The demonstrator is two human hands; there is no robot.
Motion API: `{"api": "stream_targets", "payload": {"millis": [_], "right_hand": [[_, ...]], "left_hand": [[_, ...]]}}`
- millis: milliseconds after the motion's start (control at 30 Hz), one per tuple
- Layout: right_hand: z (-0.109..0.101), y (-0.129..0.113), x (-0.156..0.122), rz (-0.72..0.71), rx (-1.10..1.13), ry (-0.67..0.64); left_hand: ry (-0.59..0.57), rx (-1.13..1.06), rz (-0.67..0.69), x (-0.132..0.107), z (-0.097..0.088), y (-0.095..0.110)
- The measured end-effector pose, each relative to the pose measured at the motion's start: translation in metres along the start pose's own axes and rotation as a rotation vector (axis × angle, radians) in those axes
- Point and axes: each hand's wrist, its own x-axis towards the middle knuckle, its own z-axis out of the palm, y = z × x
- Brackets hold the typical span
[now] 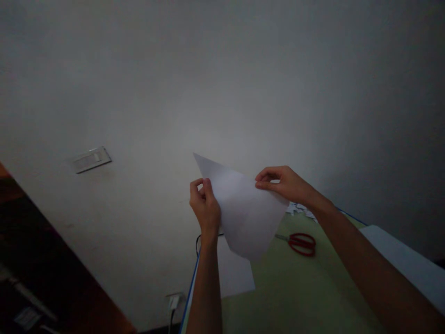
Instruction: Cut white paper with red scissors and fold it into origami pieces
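Above the green table (pixel 299 292), both hands (pixel 205 206) pinch a folded paper (pixel 243 213).

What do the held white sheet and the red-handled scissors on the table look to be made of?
Sheet: thin matte white paper, judging by how it curves and lets light through between the left hand and right hand. Scissors: glossy red handles, probably plastic; the blades look like grey metal, though dim light leaves that open.
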Motion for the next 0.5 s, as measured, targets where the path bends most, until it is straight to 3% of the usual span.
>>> {"api": "stream_targets", "payload": {"millis": [333,500], "right_hand": [[0.0012,-0.0014,-0.0001,-0.005,-0.020,-0.009],[-0.0015,0.0028,-0.0012,-0.020,-0.040,-0.011]], "left_hand": [[0.004,0.010,-0.045,0.0020,0.0000,0.0027],[0.002,0.008,0.010,0.0057,-0.0006,0.0021]]}}
